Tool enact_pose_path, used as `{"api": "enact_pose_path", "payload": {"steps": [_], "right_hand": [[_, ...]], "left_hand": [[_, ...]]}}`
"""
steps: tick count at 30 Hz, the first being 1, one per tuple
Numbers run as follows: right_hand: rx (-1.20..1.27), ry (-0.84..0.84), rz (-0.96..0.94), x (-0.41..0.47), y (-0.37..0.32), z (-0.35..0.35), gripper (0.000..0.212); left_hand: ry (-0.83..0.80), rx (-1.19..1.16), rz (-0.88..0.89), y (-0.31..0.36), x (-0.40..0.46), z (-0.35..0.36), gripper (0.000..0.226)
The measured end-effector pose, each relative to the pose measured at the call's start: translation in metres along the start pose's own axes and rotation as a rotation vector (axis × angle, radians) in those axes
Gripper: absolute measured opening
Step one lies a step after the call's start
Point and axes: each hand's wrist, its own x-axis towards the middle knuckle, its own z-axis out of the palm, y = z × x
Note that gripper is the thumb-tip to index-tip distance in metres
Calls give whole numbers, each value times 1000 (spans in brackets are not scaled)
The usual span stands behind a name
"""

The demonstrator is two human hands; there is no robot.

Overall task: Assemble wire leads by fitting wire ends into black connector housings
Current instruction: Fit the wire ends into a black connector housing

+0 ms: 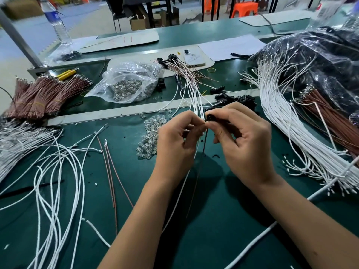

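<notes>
Above the middle of the green table, my right hand (245, 144) pinches a small black connector housing (209, 117) between thumb and forefinger. My left hand (177, 141) pinches the wire ends right against that housing. A white wire (175, 202) and a dark brown wire (196, 189) hang down from the two hands toward me. Whether the wire ends sit inside the housing is hidden by my fingers. A heap of loose black housings (240, 100) lies just behind my right hand.
Clear LEDs (149, 136) lie heaped left of my hands, with a bag of more (128, 84) behind. Loose white wires (58, 171) spread at left, a thick white bundle (291, 121) at right. Brown wire bundles (42, 96) sit far left. Finished leads (184, 74) lie behind.
</notes>
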Motion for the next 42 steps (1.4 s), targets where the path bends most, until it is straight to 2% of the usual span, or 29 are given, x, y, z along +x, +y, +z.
{"api": "enact_pose_path", "payload": {"steps": [6,13,15,18,20,23,28,31,35,42], "right_hand": [[-53,15,-87,-2,-1,0,10],[-26,-40,-43,-2,1,0,8],[-39,-74,-19,1,2,0,9],[-44,-120,8,3,4,-1,10],[-30,-165,11,3,3,0,13],[-60,-188,-3,2,3,1,23],[-9,-175,64,0,3,1,38],[-15,-155,125,1,4,0,28],[-37,-197,91,2,7,-1,6],[-33,-168,32,2,9,-1,3]], "left_hand": [[-1,10,51,-4,0,0,13],[-23,83,26,-2,0,-4,14],[-43,8,-44,2,0,-10,9],[-48,-234,-135,10,3,-20,25],[-75,-323,-147,15,4,-23,29],[-57,-280,-167,17,4,-20,35],[-6,-212,-156,15,4,-16,24],[5,-241,-156,16,3,-15,19],[11,-326,-162,17,4,-17,21],[-19,-322,-174,18,4,-18,23]]}}
